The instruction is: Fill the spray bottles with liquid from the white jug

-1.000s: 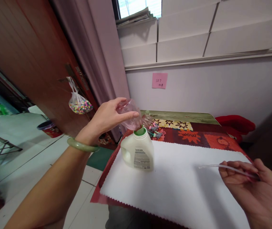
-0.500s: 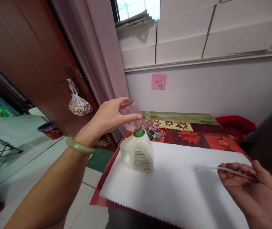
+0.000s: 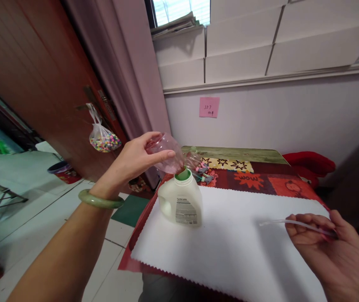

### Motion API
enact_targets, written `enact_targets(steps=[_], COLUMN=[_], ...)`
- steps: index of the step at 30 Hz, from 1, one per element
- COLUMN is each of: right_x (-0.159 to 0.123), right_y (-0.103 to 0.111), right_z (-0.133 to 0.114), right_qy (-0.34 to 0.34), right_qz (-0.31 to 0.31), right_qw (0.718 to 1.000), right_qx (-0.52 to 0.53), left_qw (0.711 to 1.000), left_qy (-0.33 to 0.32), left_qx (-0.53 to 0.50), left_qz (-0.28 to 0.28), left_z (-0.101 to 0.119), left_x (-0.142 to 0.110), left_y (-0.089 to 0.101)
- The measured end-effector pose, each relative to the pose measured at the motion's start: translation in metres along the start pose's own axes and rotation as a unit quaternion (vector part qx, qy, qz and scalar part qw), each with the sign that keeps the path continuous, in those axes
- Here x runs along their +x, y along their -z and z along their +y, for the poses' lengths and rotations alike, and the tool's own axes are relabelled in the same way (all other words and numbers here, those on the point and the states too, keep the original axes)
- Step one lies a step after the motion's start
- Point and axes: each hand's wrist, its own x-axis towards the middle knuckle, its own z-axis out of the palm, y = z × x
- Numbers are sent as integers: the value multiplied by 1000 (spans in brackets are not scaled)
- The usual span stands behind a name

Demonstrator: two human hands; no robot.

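My left hand (image 3: 135, 157), with a green bangle at the wrist, grips a clear pink-tinted plastic bottle (image 3: 166, 153) by its base. The bottle tilts neck-down, its mouth at the green pouring spout (image 3: 183, 174) of a cream detergent jug (image 3: 181, 203). The jug stands upright, uncapped, its printed label facing me. At the lower right my right hand (image 3: 333, 251) is palm up, fingers curled round a spray head with a thin clear tube (image 3: 305, 225). The tube points left over the white mat; most of the head is hidden, with some pink at the frame edge.
A white scalloped mat (image 3: 229, 235) covers the near part of the red patterned table (image 3: 251, 180). Behind the jug lie a clear bottle (image 3: 193, 158) and trigger spray heads (image 3: 204, 174). A bag of colourful beads (image 3: 103, 138) hangs on the door handle at left.
The pink-tinted bottle has tipped further over to the left, and my left hand has moved left and slightly down with it. The jug and my right hand have hardly moved.
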Motion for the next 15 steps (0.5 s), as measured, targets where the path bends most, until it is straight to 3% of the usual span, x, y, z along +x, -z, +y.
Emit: enact_targets(steps=[8, 15], right_x=[4, 2], right_y=[5, 7], right_z=[1, 1], right_qy=[9, 11], right_qz=[-17, -16], right_qw=[1000, 999], right_qx=[-24, -29], left_qw=[1000, 996], left_qy=[-2, 5], left_qx=[-11, -78], left_qz=[3, 51], left_z=[-5, -16], left_x=[-3, -4], left_y=[5, 0])
